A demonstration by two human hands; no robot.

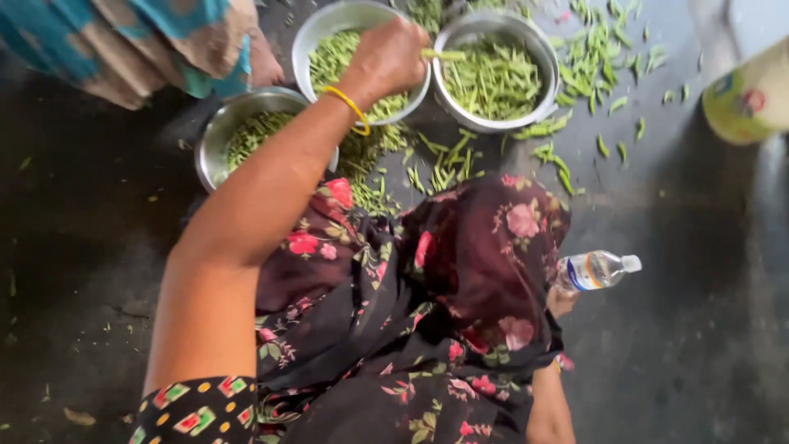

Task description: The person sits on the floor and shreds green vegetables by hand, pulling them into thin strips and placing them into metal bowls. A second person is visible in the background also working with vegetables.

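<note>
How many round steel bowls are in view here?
3, all holding green beans: one steel bowl at left, one under the left hand, one to the right. Others may lie outside the frame.

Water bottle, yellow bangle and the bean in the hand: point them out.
Water bottle (598, 270), head view, on its label.
Yellow bangle (348, 105), head view, on the band at the wrist.
Bean (445, 55), head view, on its middle.

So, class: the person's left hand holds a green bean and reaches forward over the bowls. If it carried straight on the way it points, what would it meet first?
Most likely the right-hand steel bowl of cut beans: the left hand and its bean point at that bowl's near rim, though height above it is unclear.
</note>
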